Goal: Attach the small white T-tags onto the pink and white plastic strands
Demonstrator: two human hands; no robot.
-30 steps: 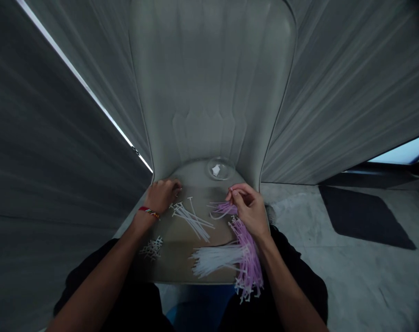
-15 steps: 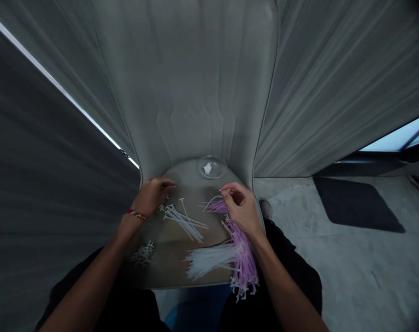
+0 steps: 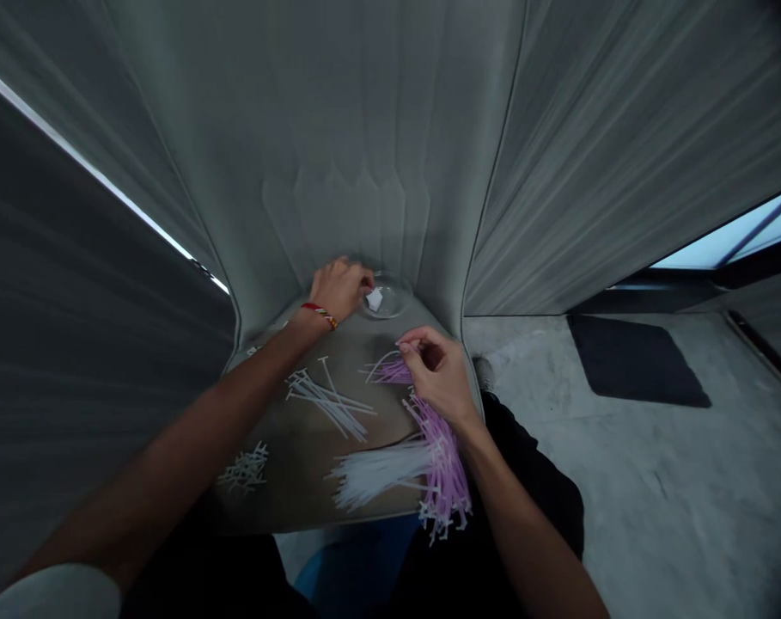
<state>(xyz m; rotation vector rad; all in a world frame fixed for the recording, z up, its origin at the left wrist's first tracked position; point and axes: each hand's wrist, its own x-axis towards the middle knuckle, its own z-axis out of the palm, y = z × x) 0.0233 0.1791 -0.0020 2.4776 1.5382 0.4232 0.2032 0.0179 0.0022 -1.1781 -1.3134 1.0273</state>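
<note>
My left hand [image 3: 342, 288] is over the left rim of a clear round dish [image 3: 398, 308], its fingers bent together beside a small white piece [image 3: 374, 298] in the dish. Whether the fingertips grip anything is hidden. My right hand [image 3: 438, 374] is in a pinch above a few pink stems [image 3: 390, 370]; whatever is between thumb and finger is too small to name. Below that hand lies a large bundle of pink stems [image 3: 442, 464] with pale tips, crossing a bundle of white stems [image 3: 383, 471]. Loose white sticks with T-shaped ends [image 3: 329, 402] lie between my arms.
Everything lies on the seat of a grey padded chair [image 3: 300, 503] with a tall back. A pile of short white pieces [image 3: 244, 468] is at the seat's left front. A dark mat [image 3: 635, 361] lies on the floor to the right.
My left hand has moved up and right, from beside the white sticks to the clear dish. My right hand keeps its pinch in nearly the same place. The view has shifted slightly.
</note>
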